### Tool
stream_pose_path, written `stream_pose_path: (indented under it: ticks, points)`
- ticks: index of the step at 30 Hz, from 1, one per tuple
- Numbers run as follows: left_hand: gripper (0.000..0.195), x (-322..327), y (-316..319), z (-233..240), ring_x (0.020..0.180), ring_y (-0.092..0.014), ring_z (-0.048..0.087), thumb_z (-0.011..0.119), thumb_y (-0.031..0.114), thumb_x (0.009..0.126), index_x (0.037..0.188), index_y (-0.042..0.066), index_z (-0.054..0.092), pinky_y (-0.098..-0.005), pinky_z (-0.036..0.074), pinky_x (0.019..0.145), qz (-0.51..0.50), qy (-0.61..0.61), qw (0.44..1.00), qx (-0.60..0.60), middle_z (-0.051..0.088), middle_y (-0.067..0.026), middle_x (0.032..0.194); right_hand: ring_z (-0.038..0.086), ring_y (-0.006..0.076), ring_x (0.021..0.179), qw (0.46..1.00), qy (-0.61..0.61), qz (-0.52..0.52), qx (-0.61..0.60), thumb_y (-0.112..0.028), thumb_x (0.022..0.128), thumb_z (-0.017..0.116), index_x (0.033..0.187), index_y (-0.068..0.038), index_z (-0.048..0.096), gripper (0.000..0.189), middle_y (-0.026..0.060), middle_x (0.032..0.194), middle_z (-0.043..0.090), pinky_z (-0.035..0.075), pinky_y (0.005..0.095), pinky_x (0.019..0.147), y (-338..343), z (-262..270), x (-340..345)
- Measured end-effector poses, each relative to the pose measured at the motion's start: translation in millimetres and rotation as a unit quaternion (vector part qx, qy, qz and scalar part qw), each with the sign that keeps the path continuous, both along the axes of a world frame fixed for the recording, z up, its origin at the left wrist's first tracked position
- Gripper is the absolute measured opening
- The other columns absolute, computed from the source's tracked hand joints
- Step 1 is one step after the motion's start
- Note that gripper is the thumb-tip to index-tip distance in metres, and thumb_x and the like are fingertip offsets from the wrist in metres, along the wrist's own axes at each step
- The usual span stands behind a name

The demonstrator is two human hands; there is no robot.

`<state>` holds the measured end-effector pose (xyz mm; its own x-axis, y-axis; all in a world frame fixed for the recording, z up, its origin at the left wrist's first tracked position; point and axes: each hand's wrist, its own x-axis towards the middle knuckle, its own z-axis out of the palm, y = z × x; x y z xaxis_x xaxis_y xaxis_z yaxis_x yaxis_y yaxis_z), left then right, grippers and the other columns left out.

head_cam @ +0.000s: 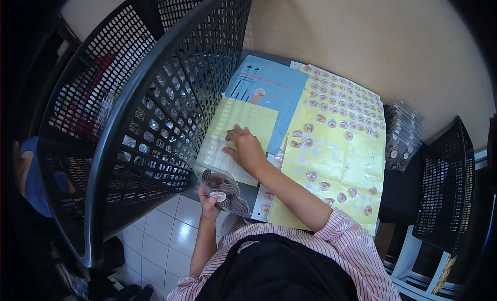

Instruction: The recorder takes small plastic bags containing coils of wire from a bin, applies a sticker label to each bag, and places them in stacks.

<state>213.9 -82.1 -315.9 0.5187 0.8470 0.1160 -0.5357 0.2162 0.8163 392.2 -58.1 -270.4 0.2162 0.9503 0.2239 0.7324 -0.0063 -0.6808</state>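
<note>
My left hand (210,208) grips the lower edge of a clear plastic pouch (233,186) filled with dark, swirl-patterned pieces. A round label sticker (218,196) sits on the pouch, beside my thumb. My right hand (244,147) is over a pale yellow backing sheet (248,114), its fingers apart and nothing visible in them. Rows of small pale labels (217,147) cover the lower half of that sheet. Beneath it lies a blue printed sheet (287,83). To the right, a larger yellow sheet (322,153) carries many round stickers, with several star-shaped gaps among them.
A tall black perforated plastic basket (163,87) holding similar pouches rises at the left. Filled pouches (404,134) stand in a row beyond the table's right edge, near another black basket (442,184). A wall (349,37) borders the far side. Someone's blue sleeve (33,180) shows far left.
</note>
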Motion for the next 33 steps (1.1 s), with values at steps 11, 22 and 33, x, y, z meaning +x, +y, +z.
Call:
stream_pose_path:
  ticks: [11,22,33]
  points:
    - [0.059,13.5,-0.2,13.3,0.093,-0.023,0.056,0.058,0.027,0.071,0.115,-0.008,0.04,-0.0305,0.044,0.081,0.046,0.039,0.997,0.052,0.052,-0.0166,0.105,0.06,0.0225,0.08,0.973,0.226,-0.003,0.036,-0.005,0.07,0.062,0.076,0.0,0.061,0.008,0.0119,0.081,0.062,0.045,0.0311,0.075,2.4,17.0,30.7]
    - [0.055,96.0,-9.1,114.8,0.095,-0.019,0.053,0.058,0.003,0.077,0.121,0.0,0.025,-0.0285,0.045,0.079,-0.05,0.166,0.956,0.237,0.048,-0.0169,0.109,0.047,0.0102,0.066,0.921,0.272,-0.099,0.261,-0.007,0.072,0.064,0.077,-0.001,0.059,0.009,0.0042,0.082,0.056,0.039,0.0217,0.065,-93.3,131.8,51.8]
    - [0.069,150.3,-36.8,139.3,0.099,-0.03,0.054,0.063,0.006,0.074,0.126,-0.001,0.018,-0.0347,0.05,0.073,-0.13,0.193,0.873,0.429,0.047,-0.0262,0.112,0.043,0.0216,0.102,0.938,0.126,-0.218,0.238,-0.01,0.067,0.067,0.074,-0.005,0.062,0.01,0.0088,0.111,0.049,0.032,0.0359,0.089,-147.8,139.9,66.5]
